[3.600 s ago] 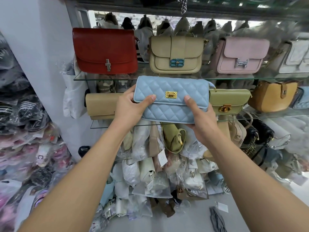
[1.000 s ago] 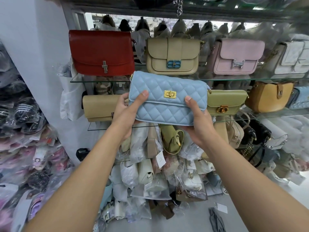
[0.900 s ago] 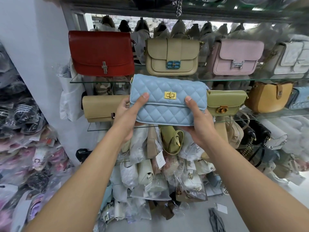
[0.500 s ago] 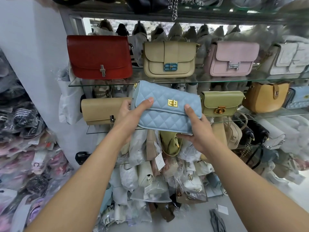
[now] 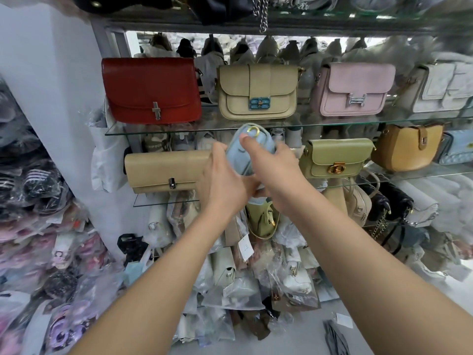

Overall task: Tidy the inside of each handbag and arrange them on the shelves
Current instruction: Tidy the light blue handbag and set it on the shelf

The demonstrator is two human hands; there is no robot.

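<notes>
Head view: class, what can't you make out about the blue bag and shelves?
Blue bag: front face hidden, head view, turned end-on behind left hand and right hand.
Black bags on top: head view, cut by upper edge.
Pale quilted bag, far right: head view, cut by right edge.

Both forearms bare, reaching forward and up, converging at centre; left hand (image 5: 225, 183) back to camera, fingers up along left side of blue handbag (image 5: 239, 158), holding it; right hand (image 5: 284, 175) grips its right side, thumb (image 5: 247, 143) pressed near top; hands close together.
</notes>
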